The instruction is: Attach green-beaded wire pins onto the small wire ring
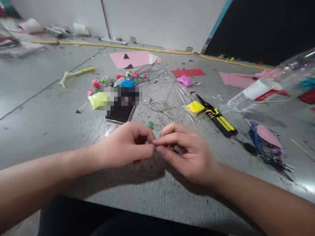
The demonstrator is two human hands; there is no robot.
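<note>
My left hand (128, 146) and my right hand (183, 149) meet fingertip to fingertip just above the grey floor, near its front edge. Both pinch one tiny piece between thumbs and forefingers; a hint of green shows at the pinch, and the rest is hidden by the fingers. A small green clay ball (150, 124) lies just beyond my fingertips. Thin wire pieces (159, 107) lie a little farther out.
A dark phone (121, 109) and a yellow clay packet (97, 100) lie ahead left. Black-and-yellow cutters (219, 118) and another yellow packet (195, 106) lie ahead right. Pink and red paper sheets (134, 59), clear plastic bags (270, 87) and small coloured clay bits surround them.
</note>
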